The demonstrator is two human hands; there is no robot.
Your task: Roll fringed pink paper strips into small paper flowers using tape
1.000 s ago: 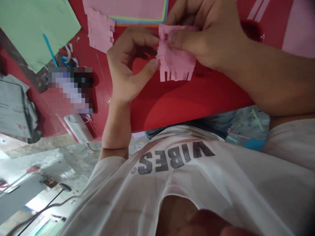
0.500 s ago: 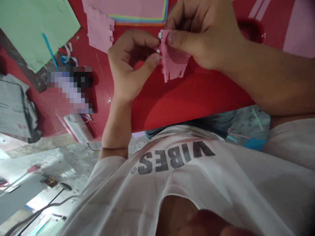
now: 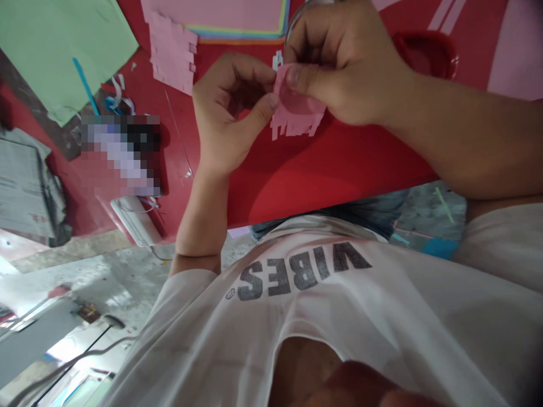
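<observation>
A small piece of pink fringed paper [image 3: 297, 113] hangs between my two hands above the red table top [image 3: 322, 169]. My left hand [image 3: 229, 107] pinches its left edge between thumb and fingers. My right hand [image 3: 339, 68] grips the top of the paper with thumb and fingers, covering part of it. The paper's cut strips point down, and a small pale scrap [image 3: 278, 60] sticks up at its top edge. A thin metal arc [image 3: 307, 4] shows beyond my right fingers; I cannot tell what it is.
Another notched pink paper [image 3: 172, 51] lies beyond my left hand, next to a stack of coloured paper [image 3: 237, 17]. A green sheet [image 3: 55, 45] lies at far left. A red round object [image 3: 426, 53] sits right of my right hand. A blurred patch [image 3: 121, 155] hides part of the table.
The pink paper has been folded and turned, so it looks shorter and its strips point down-left. My right hand has shifted slightly up and left.
</observation>
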